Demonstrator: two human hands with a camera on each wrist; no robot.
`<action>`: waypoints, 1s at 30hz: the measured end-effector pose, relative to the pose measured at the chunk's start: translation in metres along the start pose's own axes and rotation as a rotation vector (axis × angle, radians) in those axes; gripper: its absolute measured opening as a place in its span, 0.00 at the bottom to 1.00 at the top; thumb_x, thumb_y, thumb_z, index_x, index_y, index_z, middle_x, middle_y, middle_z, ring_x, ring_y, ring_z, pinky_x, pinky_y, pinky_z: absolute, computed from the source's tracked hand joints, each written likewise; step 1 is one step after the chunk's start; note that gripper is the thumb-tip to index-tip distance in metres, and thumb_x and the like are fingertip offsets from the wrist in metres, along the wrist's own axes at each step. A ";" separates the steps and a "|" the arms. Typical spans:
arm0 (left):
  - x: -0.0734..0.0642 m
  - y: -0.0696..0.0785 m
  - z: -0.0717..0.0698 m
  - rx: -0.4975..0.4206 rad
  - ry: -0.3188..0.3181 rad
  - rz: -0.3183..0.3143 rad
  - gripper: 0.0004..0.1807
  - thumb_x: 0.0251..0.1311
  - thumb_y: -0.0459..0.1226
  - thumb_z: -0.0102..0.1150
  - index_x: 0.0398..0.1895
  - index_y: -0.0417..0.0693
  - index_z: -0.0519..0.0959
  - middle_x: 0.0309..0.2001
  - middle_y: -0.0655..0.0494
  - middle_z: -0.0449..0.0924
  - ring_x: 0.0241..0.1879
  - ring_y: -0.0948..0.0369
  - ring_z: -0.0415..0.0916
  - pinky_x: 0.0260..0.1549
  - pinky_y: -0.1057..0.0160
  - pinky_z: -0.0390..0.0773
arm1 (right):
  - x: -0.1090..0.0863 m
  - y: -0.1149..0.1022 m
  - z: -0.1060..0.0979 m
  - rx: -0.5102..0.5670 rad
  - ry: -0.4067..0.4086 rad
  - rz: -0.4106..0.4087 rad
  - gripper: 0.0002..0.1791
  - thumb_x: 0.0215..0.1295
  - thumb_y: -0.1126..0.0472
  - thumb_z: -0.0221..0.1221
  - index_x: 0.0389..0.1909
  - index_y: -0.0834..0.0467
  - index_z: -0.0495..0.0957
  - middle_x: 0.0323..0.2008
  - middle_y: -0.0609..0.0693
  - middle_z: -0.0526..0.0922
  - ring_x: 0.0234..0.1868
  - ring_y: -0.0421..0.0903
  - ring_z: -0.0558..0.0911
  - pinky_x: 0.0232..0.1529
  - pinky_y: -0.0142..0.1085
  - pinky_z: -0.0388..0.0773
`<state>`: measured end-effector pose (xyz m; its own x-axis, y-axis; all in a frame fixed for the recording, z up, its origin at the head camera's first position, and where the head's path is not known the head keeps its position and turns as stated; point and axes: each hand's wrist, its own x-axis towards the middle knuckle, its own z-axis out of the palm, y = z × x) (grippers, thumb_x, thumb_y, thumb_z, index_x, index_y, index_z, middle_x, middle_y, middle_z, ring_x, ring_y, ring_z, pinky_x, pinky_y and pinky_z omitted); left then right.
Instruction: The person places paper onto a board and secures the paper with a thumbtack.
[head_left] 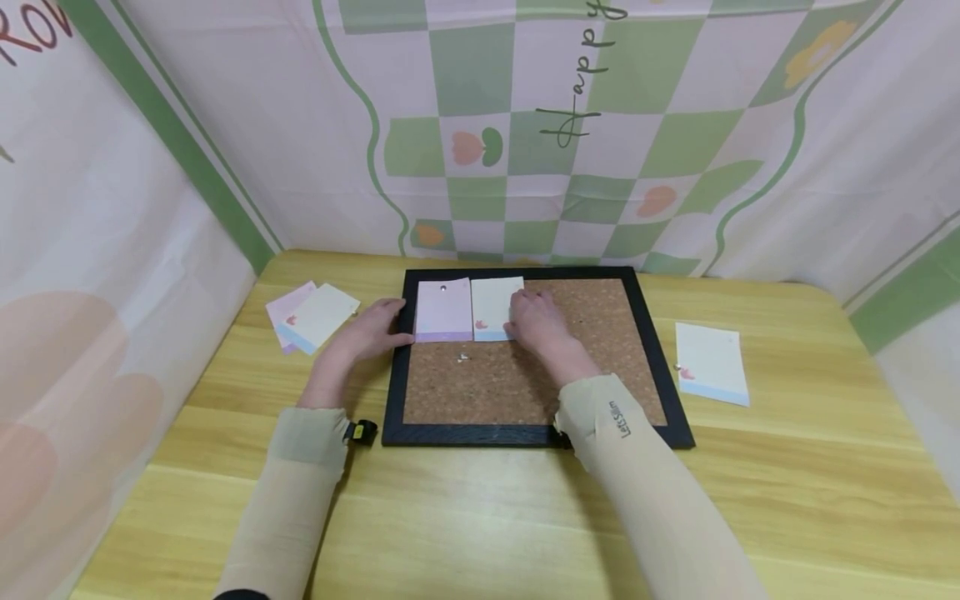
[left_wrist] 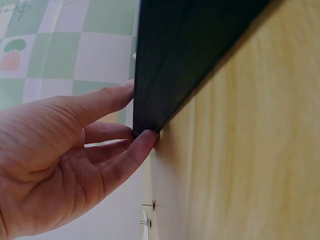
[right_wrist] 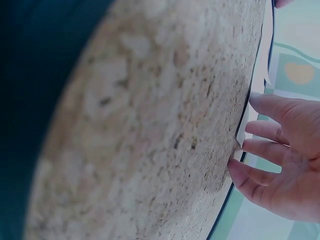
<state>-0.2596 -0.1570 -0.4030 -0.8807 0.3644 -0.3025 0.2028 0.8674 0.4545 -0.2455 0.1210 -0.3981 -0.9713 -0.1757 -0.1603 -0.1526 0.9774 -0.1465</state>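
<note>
A framed cork board (head_left: 465, 392) lies on the table. My left hand (head_left: 369, 329) touches its black frame at the left edge; in the left wrist view the thumb and fingertips (left_wrist: 147, 136) rest against the frame (left_wrist: 165, 55). A pink note sheet (head_left: 443, 312) lies on the cork's upper left, a pin (head_left: 443, 288) near its top. Beside it is a white note sheet (head_left: 491, 312). My right hand (head_left: 542, 323) rests on this sheet's right side, its fingertips (right_wrist: 236, 167) pressing at the sheet edge. Any pin under that hand is hidden.
Loose metal pins (head_left: 463, 357) lie on the cork below the sheets. Left of the board, a white sheet (head_left: 322, 317) overlaps a pink sheet (head_left: 291, 302). Another white sheet (head_left: 711, 358) with a pin (head_left: 678, 367) lies to the right. A patterned curtain (head_left: 540, 192) hangs behind the table.
</note>
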 end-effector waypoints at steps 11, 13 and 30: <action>-0.003 -0.003 -0.001 -0.027 0.013 0.050 0.39 0.71 0.44 0.56 0.77 0.36 0.53 0.76 0.34 0.54 0.75 0.41 0.56 0.73 0.43 0.60 | 0.000 0.013 -0.005 -0.018 -0.023 -0.115 0.09 0.67 0.61 0.61 0.41 0.63 0.78 0.46 0.60 0.83 0.50 0.58 0.82 0.63 0.50 0.74; -0.003 -0.005 -0.002 -0.050 0.017 0.075 0.38 0.72 0.42 0.56 0.77 0.35 0.53 0.75 0.33 0.57 0.73 0.41 0.60 0.72 0.44 0.62 | 0.000 0.017 -0.007 0.000 -0.057 -0.127 0.12 0.68 0.63 0.59 0.48 0.64 0.80 0.56 0.63 0.80 0.58 0.61 0.78 0.67 0.51 0.71; -0.005 -0.027 -0.013 -0.236 0.225 0.004 0.21 0.75 0.36 0.48 0.68 0.45 0.71 0.64 0.42 0.76 0.62 0.46 0.75 0.59 0.46 0.77 | -0.004 0.026 -0.012 0.086 -0.092 -0.094 0.24 0.69 0.62 0.60 0.64 0.66 0.73 0.72 0.64 0.66 0.73 0.62 0.65 0.75 0.53 0.60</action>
<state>-0.2661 -0.1871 -0.4026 -0.9581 0.2603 -0.1194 0.1247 0.7543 0.6446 -0.2476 0.1480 -0.3899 -0.9320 -0.2799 -0.2302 -0.2221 0.9431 -0.2475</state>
